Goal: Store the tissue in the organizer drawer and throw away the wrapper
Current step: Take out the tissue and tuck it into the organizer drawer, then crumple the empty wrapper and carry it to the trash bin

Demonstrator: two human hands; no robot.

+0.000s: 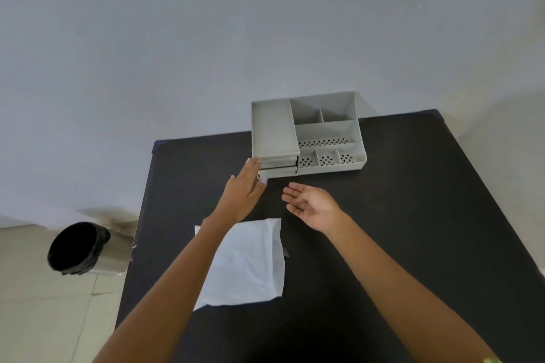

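Note:
A grey desk organizer (327, 130) stands at the far edge of the black table (398, 215); its two drawers (278, 166) face me at the lower left and look shut. My left hand (246, 190) is stretched out flat, fingertips touching the organizer's left front corner beside the drawers. My right hand (312, 205) hovers open, palm up, just in front of the organizer, holding nothing. A flat white tissue (250, 262) lies spread on the table nearer to me, partly under my left forearm. I see no separate wrapper.
A bin lined with a black bag (78, 247) stands on the tiled floor left of the table. A plain wall rises behind the organizer.

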